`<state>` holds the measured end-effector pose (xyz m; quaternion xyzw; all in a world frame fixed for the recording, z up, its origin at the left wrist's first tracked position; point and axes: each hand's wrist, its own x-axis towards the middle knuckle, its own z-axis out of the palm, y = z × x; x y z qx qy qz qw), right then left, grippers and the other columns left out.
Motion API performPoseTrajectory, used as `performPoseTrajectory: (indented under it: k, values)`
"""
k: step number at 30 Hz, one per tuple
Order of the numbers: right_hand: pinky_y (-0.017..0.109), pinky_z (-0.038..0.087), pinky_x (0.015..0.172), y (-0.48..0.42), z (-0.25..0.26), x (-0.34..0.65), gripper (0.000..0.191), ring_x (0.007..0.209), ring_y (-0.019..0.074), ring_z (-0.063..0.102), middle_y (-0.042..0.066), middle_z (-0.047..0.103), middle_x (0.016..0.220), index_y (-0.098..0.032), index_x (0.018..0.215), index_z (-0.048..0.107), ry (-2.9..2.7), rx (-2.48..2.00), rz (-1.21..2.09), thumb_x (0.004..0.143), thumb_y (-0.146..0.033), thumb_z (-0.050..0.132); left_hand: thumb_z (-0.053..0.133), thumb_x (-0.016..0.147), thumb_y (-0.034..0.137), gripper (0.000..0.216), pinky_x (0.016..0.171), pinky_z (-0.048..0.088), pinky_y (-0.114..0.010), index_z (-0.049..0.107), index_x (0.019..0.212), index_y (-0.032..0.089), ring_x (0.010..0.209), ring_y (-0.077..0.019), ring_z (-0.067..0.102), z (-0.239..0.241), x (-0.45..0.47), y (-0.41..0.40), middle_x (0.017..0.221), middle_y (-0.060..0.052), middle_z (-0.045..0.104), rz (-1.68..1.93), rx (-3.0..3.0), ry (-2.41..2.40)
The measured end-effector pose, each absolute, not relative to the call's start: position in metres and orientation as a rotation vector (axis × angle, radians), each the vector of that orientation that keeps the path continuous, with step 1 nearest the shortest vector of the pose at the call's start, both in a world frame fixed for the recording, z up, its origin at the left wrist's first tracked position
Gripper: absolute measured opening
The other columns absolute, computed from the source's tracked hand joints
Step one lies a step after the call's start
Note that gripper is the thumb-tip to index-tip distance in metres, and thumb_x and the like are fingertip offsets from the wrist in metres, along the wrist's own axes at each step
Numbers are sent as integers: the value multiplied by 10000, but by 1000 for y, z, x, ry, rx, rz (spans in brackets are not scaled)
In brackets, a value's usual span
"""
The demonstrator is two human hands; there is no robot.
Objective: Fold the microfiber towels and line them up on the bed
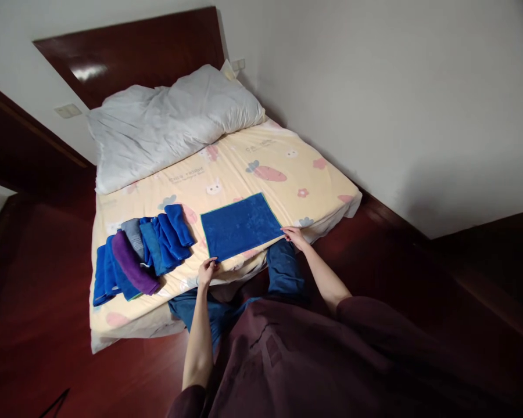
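Note:
A dark blue towel [240, 226] lies flat on the bed's yellow patterned sheet [253, 151], near the bed's front edge. My left hand [207, 270] pinches the towel's near left corner, fingers closed on it. At the towel's near right corner my right hand [294, 236] grips the cloth the same way. Left of the flat towel sits a row of several rolled towels [143, 252], most of them blue, with one purple and one grey.
A rumpled white duvet [169, 122] covers the head of the bed, against a dark wood headboard [135, 52]. A white wall runs along the bed's right side. Dark red wooden floor [47, 325] surrounds the bed. My blue-trousered legs press against the mattress edge.

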<state>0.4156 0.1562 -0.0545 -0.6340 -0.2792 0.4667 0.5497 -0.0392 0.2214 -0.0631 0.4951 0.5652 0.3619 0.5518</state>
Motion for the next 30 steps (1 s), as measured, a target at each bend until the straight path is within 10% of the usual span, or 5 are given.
performPoseTrajectory:
  k: [10, 19, 30]
  values:
    - [320, 529, 644, 167, -62, 420, 204, 596, 173, 580, 24, 684, 661, -182, 765, 780, -1073, -1746, 716, 572, -169, 716, 642, 748, 242, 331, 798, 604, -384, 756, 1041, 139, 752, -205, 688, -59, -33, 227, 943, -102, 724, 835, 1595, 1528]
    - [429, 538, 1034, 177, -52, 409, 294, 1090, 266, 697, 103, 762, 1135, -212, 770, 797, -1286, -1626, 577, 611, -97, 578, 560, 694, 97, 372, 1153, 452, -532, 771, 980, 206, 1368, -313, 500, -58, -31, 226, 1374, -120, 617, 993, 2122, 1407]
    - [386, 607, 769, 174, -45, 413, 300, 783, 250, 727, 102, 807, 1006, -168, 906, 826, -1270, -1692, 820, 707, -236, 613, 488, 649, 114, 514, 1051, 549, -413, 786, 1058, 197, 1062, -237, 703, -79, -34, 236, 1080, -66, 775, 866, 1958, 1366]
